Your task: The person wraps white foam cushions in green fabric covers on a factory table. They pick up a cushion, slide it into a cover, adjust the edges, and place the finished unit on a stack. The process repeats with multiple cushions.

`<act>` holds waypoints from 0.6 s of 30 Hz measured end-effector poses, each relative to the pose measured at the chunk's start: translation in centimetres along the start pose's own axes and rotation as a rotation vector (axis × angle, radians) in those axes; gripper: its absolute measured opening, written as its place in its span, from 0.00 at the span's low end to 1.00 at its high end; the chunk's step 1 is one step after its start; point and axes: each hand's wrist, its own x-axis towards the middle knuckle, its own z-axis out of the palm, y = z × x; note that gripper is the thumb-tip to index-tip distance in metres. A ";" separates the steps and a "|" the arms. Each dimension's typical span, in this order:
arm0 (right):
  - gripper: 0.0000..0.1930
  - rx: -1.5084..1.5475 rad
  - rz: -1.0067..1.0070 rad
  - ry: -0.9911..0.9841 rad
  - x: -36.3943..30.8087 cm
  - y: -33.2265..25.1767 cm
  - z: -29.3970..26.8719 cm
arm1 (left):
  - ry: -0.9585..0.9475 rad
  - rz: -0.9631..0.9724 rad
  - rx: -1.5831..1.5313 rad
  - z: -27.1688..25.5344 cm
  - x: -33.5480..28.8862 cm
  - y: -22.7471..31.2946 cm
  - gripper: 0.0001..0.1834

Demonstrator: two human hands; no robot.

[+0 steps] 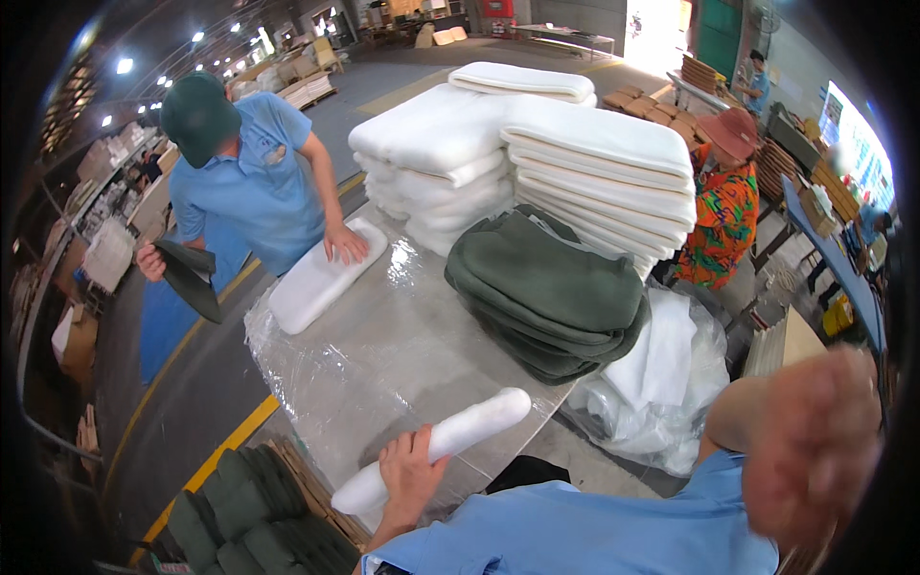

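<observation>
My left hand [412, 471] is closed around a long white padded cushion [479, 423], which lies slanted along the near edge of the plastic-covered table [383, 345]. Its thumb and fingers straddle the cushion near its left end. My right hand [815, 446] is raised close to the camera at the lower right, apart from the table. Its fingers look bent but are smeared, and whatever they might hold cannot be made out. Beyond the white cushion lies a stack of dark green fabric covers [546, 287].
Tall piles of folded white padding [599, 172] stand at the table's far side. Across on the left, a co-worker [249, 172] presses a white pad [328, 278] and holds a green cover [192, 278]. Green cushions [249, 508] sit lower left; a plastic bag [661, 383] lies right.
</observation>
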 end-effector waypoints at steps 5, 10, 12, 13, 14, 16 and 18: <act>0.10 -0.176 0.872 -0.060 -12.6 11.6 3.9 | -0.022 -0.085 -0.005 -0.5 0.0 0.6 0.34; 0.15 -0.337 1.253 -0.954 -30.3 21.4 9.4 | -0.019 -0.078 -0.074 -0.3 0.2 1.0 0.34; 0.19 -0.438 1.260 -1.143 -35.7 21.6 12.2 | -0.040 -0.137 -0.079 -1.1 -0.2 0.5 0.33; 0.22 -0.457 1.234 -1.169 -37.4 21.6 12.3 | -0.043 -0.123 -0.103 -0.7 -0.4 0.4 0.33; 0.26 -0.500 1.205 -1.187 -39.2 21.2 12.8 | -0.040 -0.132 -0.111 -0.5 -0.6 0.2 0.32; 0.23 -0.503 1.213 -1.299 -41.4 21.6 12.0 | -0.077 -0.136 -0.123 -0.3 -0.1 0.4 0.34; 0.17 -0.563 1.130 -1.313 -43.1 20.5 13.0 | -0.073 -0.121 -0.093 -0.6 -1.0 0.6 0.36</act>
